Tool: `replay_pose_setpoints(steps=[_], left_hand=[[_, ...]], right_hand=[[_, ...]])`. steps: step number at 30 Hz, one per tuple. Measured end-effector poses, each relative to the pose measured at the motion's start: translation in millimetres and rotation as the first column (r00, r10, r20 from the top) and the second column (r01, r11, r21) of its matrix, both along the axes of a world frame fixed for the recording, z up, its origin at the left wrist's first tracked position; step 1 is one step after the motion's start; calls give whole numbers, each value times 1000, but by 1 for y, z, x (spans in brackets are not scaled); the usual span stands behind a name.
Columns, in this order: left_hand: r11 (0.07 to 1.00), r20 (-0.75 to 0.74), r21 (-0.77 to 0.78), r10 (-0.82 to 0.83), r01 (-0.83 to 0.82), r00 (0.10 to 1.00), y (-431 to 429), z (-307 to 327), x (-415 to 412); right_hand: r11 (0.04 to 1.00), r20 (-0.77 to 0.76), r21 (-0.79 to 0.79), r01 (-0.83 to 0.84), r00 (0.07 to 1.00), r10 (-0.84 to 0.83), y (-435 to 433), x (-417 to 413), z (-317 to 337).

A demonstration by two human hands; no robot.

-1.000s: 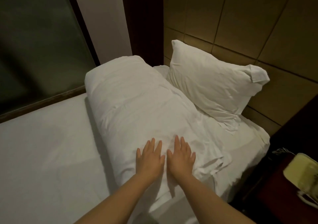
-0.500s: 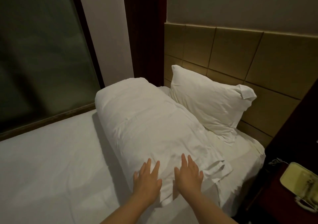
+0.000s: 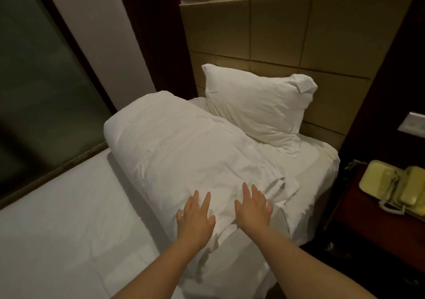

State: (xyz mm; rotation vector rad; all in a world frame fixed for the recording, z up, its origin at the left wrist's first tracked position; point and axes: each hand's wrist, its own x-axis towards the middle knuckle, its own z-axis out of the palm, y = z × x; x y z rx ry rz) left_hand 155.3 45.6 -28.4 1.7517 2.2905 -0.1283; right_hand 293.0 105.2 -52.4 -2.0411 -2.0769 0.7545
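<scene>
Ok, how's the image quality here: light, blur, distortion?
Head view: dim, warm light; the left hand is slightly motion-blurred, the right hand sharper; wide-angle bends the headboard lines; the folded duvet casts a soft shadow on the sheet.

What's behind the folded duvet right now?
A white pillow leans against the padded headboard behind the folded duvet. The duvet hides the pillow's lower left edge and whatever lies there.

Left hand [image 3: 195, 218], right hand [image 3: 253, 209]: flat, fingers spread.
</scene>
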Motion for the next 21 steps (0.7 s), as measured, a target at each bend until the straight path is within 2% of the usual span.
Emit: replay_pose_setpoints(steps=[5,12,16,21], left_hand=[[996,-102,-29,-86,84,991,28,2,23],[980,-124,-33,-197,194,973,96,-2,80],[966,-165,-25,-259,259,952,144,0,112],[964,-185,-53,-264,259,946,201,-2,131]], right_hand=[[996,-87,-34,86,992,-89,20,23,-10],[977,-231,-93,193,950,-210,70,74,-29],[958,-299,-211,195,920,-253,113,113,-49],[942,-441,-320,103,864,-244,151,136,-66]])
